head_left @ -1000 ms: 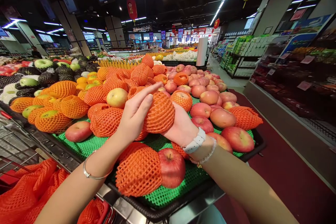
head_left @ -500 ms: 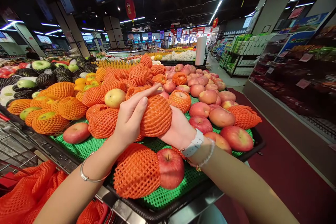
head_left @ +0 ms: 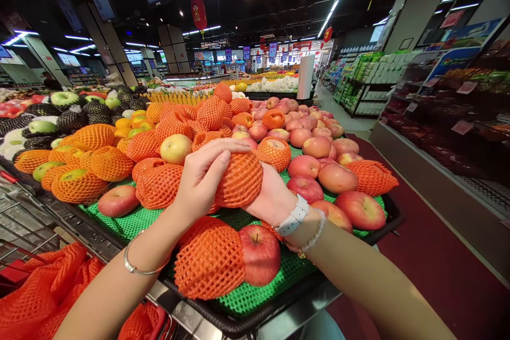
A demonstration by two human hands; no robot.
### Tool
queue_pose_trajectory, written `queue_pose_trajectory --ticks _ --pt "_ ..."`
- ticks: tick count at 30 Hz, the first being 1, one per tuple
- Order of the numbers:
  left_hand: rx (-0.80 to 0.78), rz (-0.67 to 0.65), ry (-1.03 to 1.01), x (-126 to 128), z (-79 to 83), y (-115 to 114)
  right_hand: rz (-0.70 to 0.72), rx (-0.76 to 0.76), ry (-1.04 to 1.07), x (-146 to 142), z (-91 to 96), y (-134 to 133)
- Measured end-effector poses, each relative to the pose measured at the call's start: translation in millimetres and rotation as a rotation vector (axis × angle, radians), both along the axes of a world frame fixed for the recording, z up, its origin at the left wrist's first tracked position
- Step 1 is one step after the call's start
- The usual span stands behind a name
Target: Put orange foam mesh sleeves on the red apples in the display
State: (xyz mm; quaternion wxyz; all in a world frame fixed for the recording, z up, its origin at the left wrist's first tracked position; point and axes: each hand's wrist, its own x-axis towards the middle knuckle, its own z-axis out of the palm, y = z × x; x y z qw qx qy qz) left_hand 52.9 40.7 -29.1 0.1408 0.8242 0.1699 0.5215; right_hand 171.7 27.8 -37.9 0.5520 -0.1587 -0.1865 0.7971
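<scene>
Both my hands hold one fruit wrapped in an orange foam net [head_left: 241, 180] above the display tray. My left hand [head_left: 201, 178] curls over its left side and top, fingers closed on the net. My right hand [head_left: 273, 199] cups it from underneath on the right; a white watch band and a bead bracelet sit on that wrist. In front of my hands a red apple [head_left: 261, 252] lies half out of its orange net [head_left: 209, 260]. Bare red apples [head_left: 338, 178] lie to the right, netted fruit [head_left: 159, 186] to the left.
The fruit lies on green mesh matting [head_left: 258, 297] in a black-edged tray [head_left: 392, 218]. A metal shopping cart [head_left: 27, 223] with loose orange nets [head_left: 43, 287] stands at lower left. An aisle with a red floor [head_left: 422, 265] runs along shelves on the right.
My left fingers, stretched out a second ago, have curled down over the top of the netted fruit. The fruit and my right hand stay almost where they were.
</scene>
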Motion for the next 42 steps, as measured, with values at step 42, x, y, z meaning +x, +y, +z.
queue_pose_trajectory --ticks 42 --pt "-0.026 -0.032 -0.088 3.9 -4.7 -3.1 0.019 0.102 -0.17 4.2 6.1 -7.5"
